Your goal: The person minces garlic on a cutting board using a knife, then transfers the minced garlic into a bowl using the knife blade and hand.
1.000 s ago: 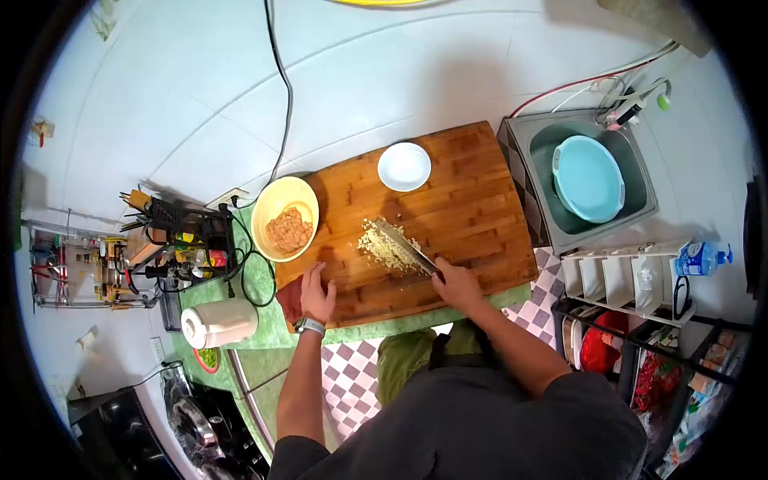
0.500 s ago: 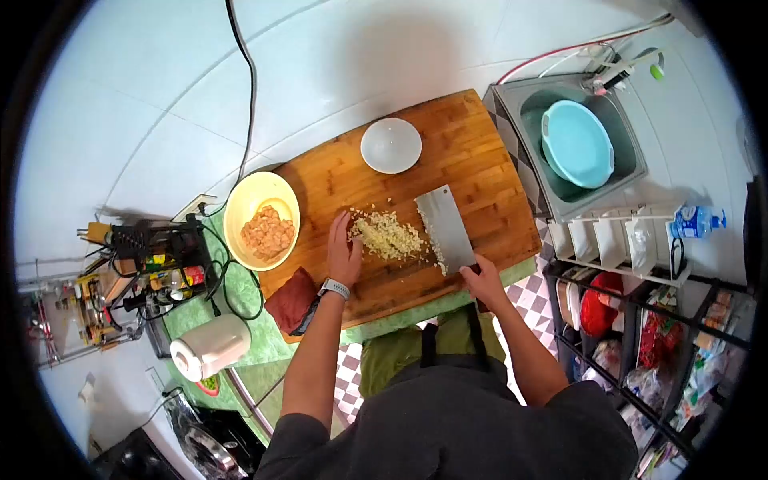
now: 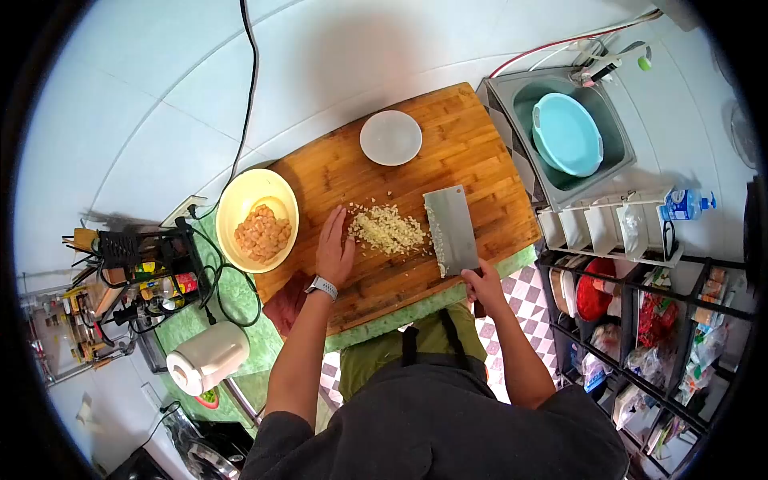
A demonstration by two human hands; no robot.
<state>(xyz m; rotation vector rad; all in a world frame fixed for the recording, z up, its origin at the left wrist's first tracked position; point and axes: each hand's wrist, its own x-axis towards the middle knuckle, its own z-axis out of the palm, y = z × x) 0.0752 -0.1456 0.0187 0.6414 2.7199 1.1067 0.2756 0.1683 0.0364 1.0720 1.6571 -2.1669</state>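
A wooden cutting board [image 3: 472, 152] carries a loose pile of finely chopped pale garlic [image 3: 388, 230]. My right hand [image 3: 483, 288] is closed round the handle of a cleaver [image 3: 451, 228]. Its broad blade lies flat or nearly so, right of the pile, with bits of garlic stuck along the left edge. On the pile's left side, my left hand [image 3: 334, 250] rests on the board, fingers stretched out and holding nothing. Behind the pile sits a pale, shallow bowl [image 3: 390, 138]. A dark red cloth [image 3: 286, 306] lies partly under my left wrist.
At the left, a yellow bowl [image 3: 232, 196] holds raw meat pieces [image 3: 262, 234]. A cream kettle [image 3: 210, 357] and black cables stand near it. Back right is a metal sink [image 3: 528, 100] containing a blue basin [image 3: 570, 134]. A black shelf rack [image 3: 640, 276] stands at the right.
The cleaver has shifted slightly right, away from the garlic, and its blade is more upright in view. My left hand has drawn a little left from the pile. The whole view has shifted slightly.
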